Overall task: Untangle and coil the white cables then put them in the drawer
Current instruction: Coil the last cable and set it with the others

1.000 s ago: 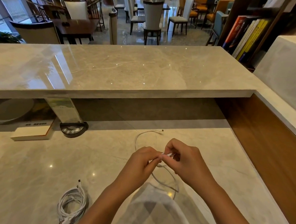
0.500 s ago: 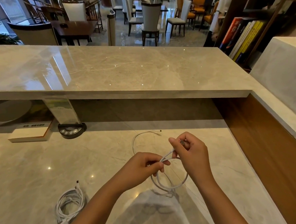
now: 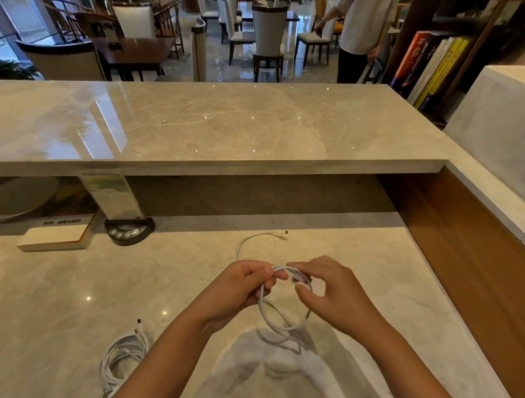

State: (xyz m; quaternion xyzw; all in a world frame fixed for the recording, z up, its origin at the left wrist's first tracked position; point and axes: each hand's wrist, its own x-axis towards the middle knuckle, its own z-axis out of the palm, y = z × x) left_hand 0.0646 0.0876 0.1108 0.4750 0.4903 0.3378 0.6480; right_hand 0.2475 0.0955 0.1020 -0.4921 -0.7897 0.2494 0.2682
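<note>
Head view. Both hands are raised over the lower marble desk (image 3: 67, 295) at centre frame, working one white cable (image 3: 282, 327). The left hand (image 3: 238, 286) has its fingers curled and pinches the top of the loops between thumb and forefinger. The right hand (image 3: 332, 290) is partly open, fingers bent, with fingertips (image 3: 294, 265) on the top of the same loops just beside the left hand's pinch; whether it grips firmly cannot be told. The cable hangs below the hands in roughly two round loops, clear of the desk surface. Its free tail (image 3: 253, 238) runs up from behind the left hand, arcs toward upper centre and ends in a small plug lying on the desk.

A second white cable bundle (image 3: 122, 359), already coiled, lies on the desk at lower left, well apart from the hands, one plug end pointing up-frame.

At left, under the raised marble counter (image 3: 213, 126), sit a white book (image 3: 55, 236) and, just beside it, a black oval base with buttons (image 3: 129, 230) carrying a tilted clear sign holder. A wooden panel (image 3: 479, 271) bounds the desk at right. Books stand on a shelf (image 3: 429, 61) at upper right. The drawer is not in view.
</note>
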